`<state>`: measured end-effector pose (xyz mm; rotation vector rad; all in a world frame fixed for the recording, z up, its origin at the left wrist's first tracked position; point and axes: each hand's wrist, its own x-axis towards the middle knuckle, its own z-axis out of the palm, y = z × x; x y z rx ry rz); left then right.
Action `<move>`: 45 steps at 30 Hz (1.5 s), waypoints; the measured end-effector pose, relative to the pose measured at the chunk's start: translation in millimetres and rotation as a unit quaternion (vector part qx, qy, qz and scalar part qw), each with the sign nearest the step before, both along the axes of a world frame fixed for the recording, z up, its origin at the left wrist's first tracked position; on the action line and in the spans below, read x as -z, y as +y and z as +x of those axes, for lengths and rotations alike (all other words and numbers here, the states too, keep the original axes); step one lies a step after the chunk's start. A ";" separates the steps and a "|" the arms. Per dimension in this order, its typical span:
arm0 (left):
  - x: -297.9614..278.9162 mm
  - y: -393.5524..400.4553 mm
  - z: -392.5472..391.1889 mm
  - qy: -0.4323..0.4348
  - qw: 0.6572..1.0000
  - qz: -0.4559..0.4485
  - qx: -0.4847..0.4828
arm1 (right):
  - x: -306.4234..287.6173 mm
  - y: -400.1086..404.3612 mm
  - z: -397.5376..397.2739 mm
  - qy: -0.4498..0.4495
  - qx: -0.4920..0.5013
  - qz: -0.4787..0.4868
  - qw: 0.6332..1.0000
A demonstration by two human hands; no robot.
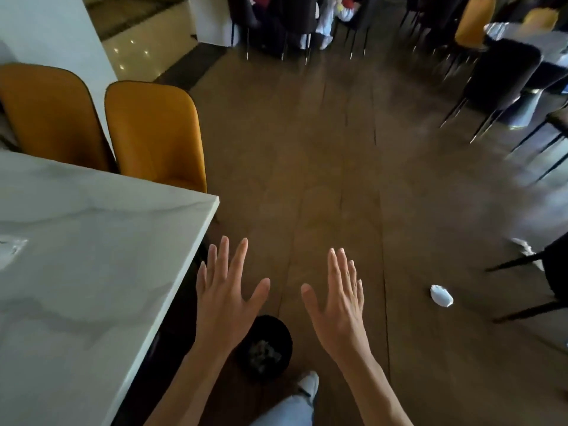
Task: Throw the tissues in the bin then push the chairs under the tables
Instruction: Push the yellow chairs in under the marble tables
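My left hand (229,295) and my right hand (338,302) are held out in front of me above the floor, fingers straight and spread, holding nothing. A black round bin (267,348) stands on the floor just below them, with crumpled grey paper inside. A white crumpled tissue (441,296) lies on the wooden floor to the right. Another white tissue (524,245) lies further right, beside a black chair's legs. Two orange chairs (153,133) stand at the far side of the white marble table (92,256) on my left.
A black chair (553,272) stands at the right edge, partly out of view. More dark and orange chairs and tables (507,72) fill the back and right of the room. A small white mark or tissue (12,249) lies on the marble table.
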<state>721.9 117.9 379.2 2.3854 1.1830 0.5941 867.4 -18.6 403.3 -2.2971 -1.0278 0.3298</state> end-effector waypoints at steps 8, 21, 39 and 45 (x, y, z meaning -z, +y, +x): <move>24.1 100.4 174.6 -0.024 0.994 -0.031 -0.100 | 14.4 117.8 189.3 -0.035 -0.088 -0.050 0.994; -7.9 293.8 306.9 -0.034 0.954 0.002 -0.298 | -10.1 397.7 356.3 -0.010 -0.294 -0.035 0.955; -26.2 641.5 371.3 -0.034 0.821 0.029 -0.569 | -31.7 873.0 411.4 -0.032 -0.572 0.009 0.820; 5.6 757.4 335.7 -0.062 0.753 0.005 -0.655 | -15.9 1026.3 355.2 -0.065 -0.645 0.013 0.761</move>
